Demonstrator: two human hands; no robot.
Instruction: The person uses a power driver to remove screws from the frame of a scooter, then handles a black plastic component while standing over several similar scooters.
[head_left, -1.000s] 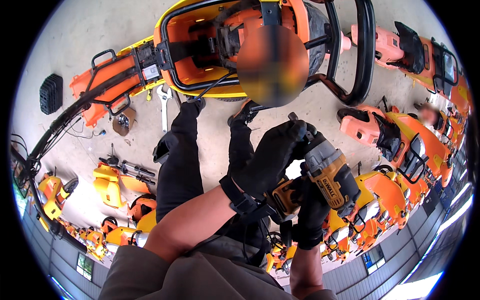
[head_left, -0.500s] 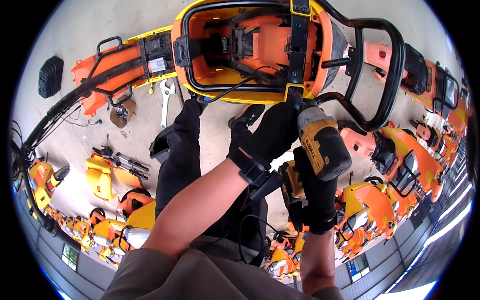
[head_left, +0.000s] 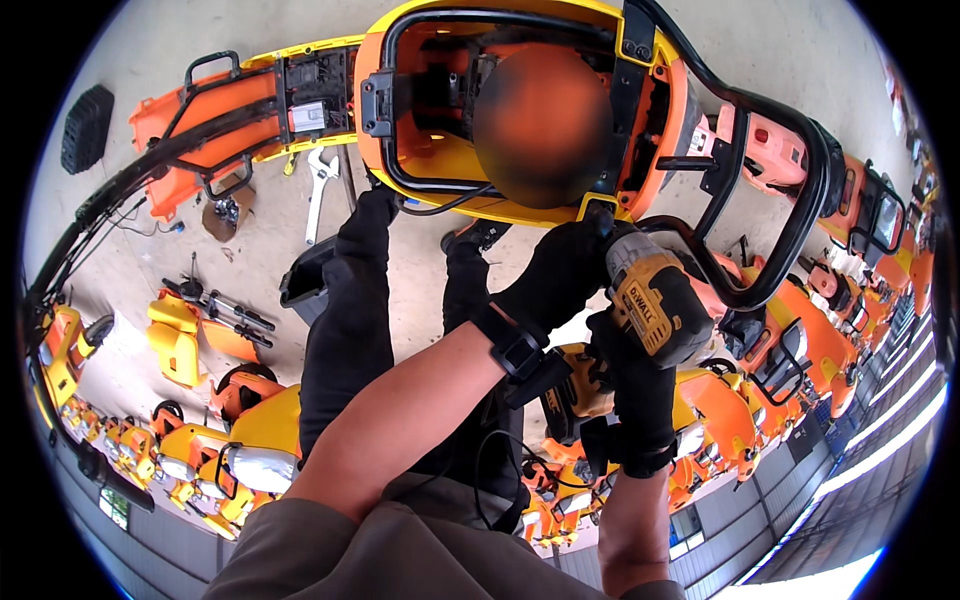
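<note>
My right hand (head_left: 637,390), in a black glove, wraps the grip of a yellow-and-black cordless impact wrench (head_left: 655,300). The wrench's nose points up and left at the lower end of a black metal strap (head_left: 630,95) across an open orange-and-yellow scooter body (head_left: 368,62). My left hand (head_left: 560,272), also gloved, is closed at that nose, beside the strap's end. Whatever its fingers hold is hidden by the glove and tool. A round blurred patch covers part of the body's inside.
A black tubular guard (head_left: 815,190) juts out right of the body. A large wrench (head_left: 320,195) lies on the floor near a box of small parts (head_left: 228,215). A black bin (head_left: 305,280) stands by my leg. Several orange and yellow scooters stand around.
The view has shifted, so the scooter body sits slightly farther right and lower. Both hands and the impact wrench stay at the strap's lower end. The blurred patch now covers the inside.
</note>
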